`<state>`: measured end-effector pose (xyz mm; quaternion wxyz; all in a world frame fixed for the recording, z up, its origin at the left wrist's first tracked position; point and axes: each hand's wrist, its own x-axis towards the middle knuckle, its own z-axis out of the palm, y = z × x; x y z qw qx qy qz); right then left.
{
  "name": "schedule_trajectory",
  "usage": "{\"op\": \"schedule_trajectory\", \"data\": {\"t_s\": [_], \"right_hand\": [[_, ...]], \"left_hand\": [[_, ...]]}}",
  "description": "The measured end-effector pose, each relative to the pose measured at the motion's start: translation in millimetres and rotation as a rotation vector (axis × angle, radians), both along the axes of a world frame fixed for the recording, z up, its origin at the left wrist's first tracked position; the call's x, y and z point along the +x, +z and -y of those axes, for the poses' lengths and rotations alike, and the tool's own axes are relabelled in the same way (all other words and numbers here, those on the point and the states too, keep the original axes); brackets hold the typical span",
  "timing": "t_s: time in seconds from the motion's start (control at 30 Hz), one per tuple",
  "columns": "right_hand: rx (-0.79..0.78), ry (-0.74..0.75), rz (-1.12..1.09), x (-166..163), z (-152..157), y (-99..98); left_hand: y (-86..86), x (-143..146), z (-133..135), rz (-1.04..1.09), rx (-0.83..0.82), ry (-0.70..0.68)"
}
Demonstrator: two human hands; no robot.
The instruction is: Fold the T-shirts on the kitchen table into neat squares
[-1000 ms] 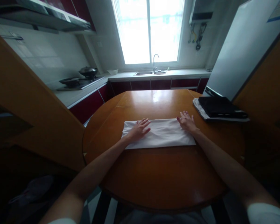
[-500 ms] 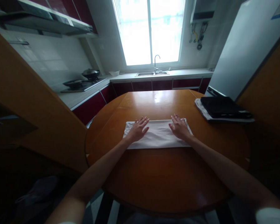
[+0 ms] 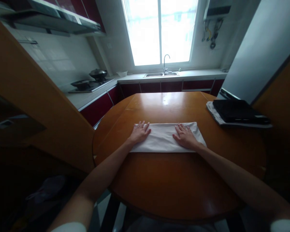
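A white folded cloth point(image 3: 160, 138) lies as a long flat strip on the wooden table point(image 3: 174, 180). My left hand point(image 3: 140, 132) rests flat on the cloth's left end, fingers spread and pointing away from me. Over the right part of it, my right hand point(image 3: 185, 137) lies palm down with its fingers apart. Neither hand grips anything. The cloth looks mostly smooth, with faint creases between the hands. Its left end is partly covered by my left hand and forearm.
On the table's right side sits a stack of folded dark fabric point(image 3: 239, 111) with a pale layer below. Behind the table runs a counter with a sink point(image 3: 154, 74). Pans point(image 3: 98, 74) stand on the stove at left. A refrigerator point(image 3: 261, 48) rises at right.
My left hand has shifted outward to the cloth's left end. My right hand has settled slightly nearer me, uncovering more of the far right corner. The camera view has shifted slightly.
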<state>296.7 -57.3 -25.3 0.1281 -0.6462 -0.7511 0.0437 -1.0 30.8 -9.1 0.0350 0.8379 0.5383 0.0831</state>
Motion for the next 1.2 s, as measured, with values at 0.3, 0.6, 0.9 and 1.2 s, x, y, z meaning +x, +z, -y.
{"op": "schedule_trajectory", "data": {"t_s": [0.3,0.6,0.9,1.2], "right_hand": [[-0.038,-0.004,0.001,-0.3,2.6,3.2],[-0.055,-0.013,0.01,-0.9,3.2,5.6],[-0.056,-0.017,0.012,-1.0,3.3,5.9],[-0.053,-0.016,0.015,-0.5,3.1,5.7]], "left_hand": [[-2.8,-52.5,-51.1,0.293,0.122,0.126],[-10.7,-61.9,-65.0,0.417,0.143,0.146],[-7.0,-68.2,-65.0,0.393,0.076,0.035],[-4.7,-60.7,-59.4,0.402,0.149,0.097]]}}
